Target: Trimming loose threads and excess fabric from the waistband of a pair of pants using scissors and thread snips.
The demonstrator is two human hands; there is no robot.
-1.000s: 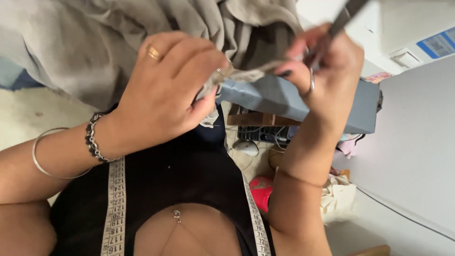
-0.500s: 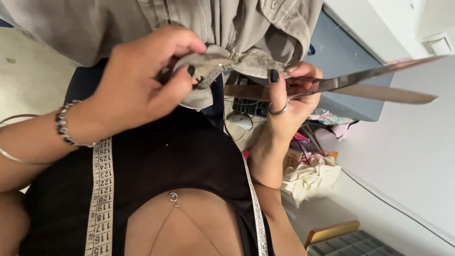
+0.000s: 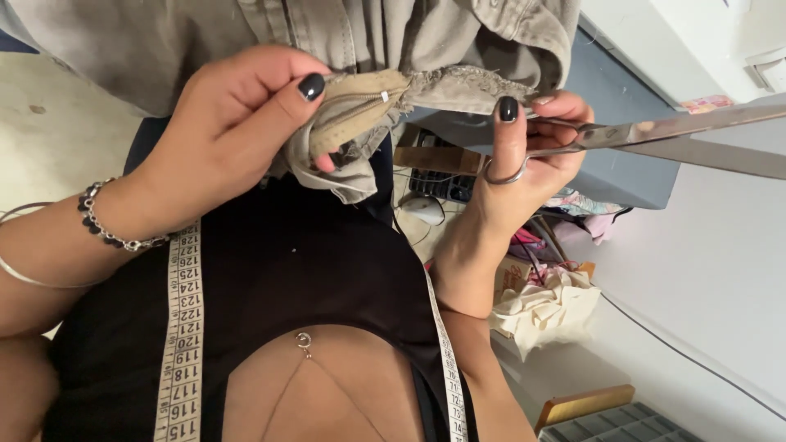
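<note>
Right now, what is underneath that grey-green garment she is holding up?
Below the garment show a blue-grey box, a computer mouse and crumpled cloth scraps. Whatever lies directly behind the bunched fabric between both hands is covered.

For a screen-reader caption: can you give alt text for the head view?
Seen from above, the left hand pinches a frayed edge of a khaki garment while the right hand grips metal scissors, blades pointing right and away from the cloth. A tape measure hangs round the person's neck over a black top.
</note>
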